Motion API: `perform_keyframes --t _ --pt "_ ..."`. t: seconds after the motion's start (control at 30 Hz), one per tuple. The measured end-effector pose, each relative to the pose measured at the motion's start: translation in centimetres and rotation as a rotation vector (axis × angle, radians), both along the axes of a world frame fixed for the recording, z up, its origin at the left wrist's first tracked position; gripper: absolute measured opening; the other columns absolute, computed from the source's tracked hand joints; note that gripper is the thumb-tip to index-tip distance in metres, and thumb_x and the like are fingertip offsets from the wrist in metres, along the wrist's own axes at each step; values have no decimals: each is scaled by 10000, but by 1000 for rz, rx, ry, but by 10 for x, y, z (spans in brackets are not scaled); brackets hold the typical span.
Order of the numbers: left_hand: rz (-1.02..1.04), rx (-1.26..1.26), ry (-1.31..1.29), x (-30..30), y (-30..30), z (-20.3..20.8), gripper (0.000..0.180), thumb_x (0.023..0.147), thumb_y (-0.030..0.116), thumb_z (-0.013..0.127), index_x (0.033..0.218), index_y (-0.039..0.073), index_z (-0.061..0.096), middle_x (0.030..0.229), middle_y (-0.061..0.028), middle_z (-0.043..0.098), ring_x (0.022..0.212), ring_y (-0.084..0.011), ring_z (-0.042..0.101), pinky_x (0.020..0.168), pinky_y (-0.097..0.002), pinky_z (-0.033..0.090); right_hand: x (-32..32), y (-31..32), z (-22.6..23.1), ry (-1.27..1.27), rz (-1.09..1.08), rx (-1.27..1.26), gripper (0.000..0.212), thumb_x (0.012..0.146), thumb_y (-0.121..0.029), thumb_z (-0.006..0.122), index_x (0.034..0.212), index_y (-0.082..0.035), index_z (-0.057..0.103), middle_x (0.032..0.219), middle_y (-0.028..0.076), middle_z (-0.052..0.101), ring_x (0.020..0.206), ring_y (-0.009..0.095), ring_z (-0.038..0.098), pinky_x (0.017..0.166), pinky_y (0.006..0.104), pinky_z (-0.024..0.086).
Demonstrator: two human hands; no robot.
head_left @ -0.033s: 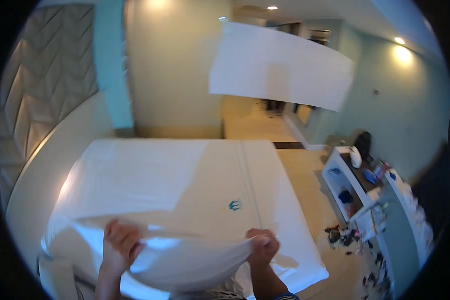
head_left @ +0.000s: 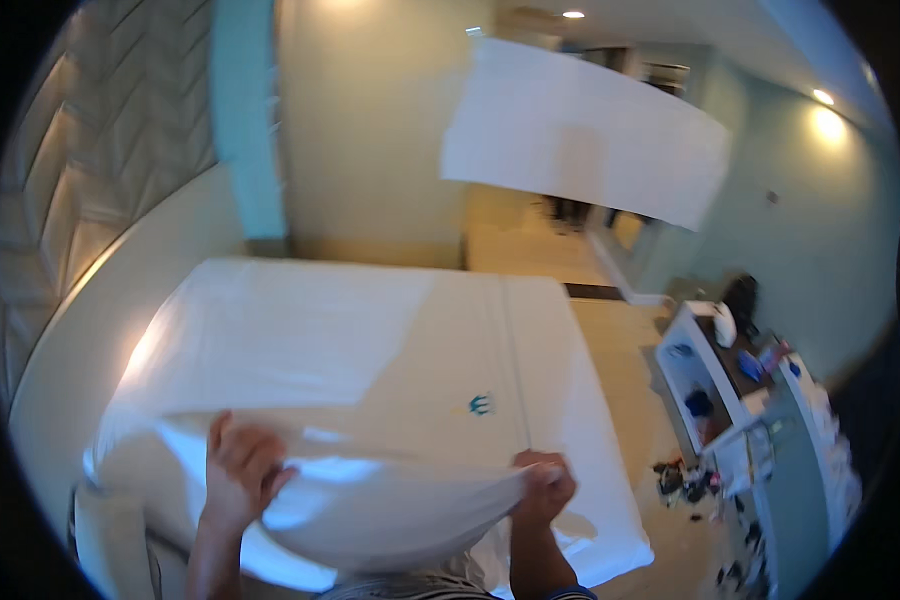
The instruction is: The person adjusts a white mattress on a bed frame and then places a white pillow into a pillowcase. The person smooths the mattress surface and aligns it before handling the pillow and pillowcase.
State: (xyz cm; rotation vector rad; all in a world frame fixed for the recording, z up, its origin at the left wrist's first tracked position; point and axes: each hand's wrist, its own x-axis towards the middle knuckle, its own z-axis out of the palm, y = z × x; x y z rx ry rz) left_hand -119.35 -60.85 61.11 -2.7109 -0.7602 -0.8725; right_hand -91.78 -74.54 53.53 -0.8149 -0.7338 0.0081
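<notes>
A white sheet [head_left: 390, 510] is raised at the near side of the bed, sagging between my two hands. Slightly blurred, my left hand [head_left: 240, 470] has its fingers curled at the sheet's left part, the thumb pointing inward. My right hand [head_left: 545, 485] is closed in a fist around the sheet's right part, its edge pulled fairly taut. Beneath lies the bed [head_left: 300, 310], covered in smooth white cloth with a small teal emblem [head_left: 480, 404] and thin stripes running away from me.
A padded headboard [head_left: 120, 310] curves along the left. To the right stands a white shelf unit [head_left: 685, 350] with items on it, and dark scraps [head_left: 685, 480] litter the floor beside it. Beyond the bed hangs a large white rectangular panel [head_left: 585, 130]; a doorway opens behind it.
The view has turned a little left, so the room appears shifted right. My right hand still grips the sheet; the fingers of my left hand look slightly less tightly curled.
</notes>
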Motion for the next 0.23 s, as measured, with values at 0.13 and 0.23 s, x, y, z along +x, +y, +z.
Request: perform_keyframes --t 0.13,0.23 --pt "348 111 -119 -21 33 -4 402 649 281 664 980 91 538 1062 -101 491 1063 -270 421 961 -529 181 23 -1 4 90 -184 -91 331 828 -351 495 682 -56 458 552 50 470 518 122 456 516 261 397" --pt "455 -189 -556 -79 62 -37 637 677 391 624 1206 131 381 1253 -107 344 1194 -295 255 986 -521 132 18 6 5 200 64 -97 376 846 -376 459 679 -41 435 567 68 472 493 138 446 489 285 422"
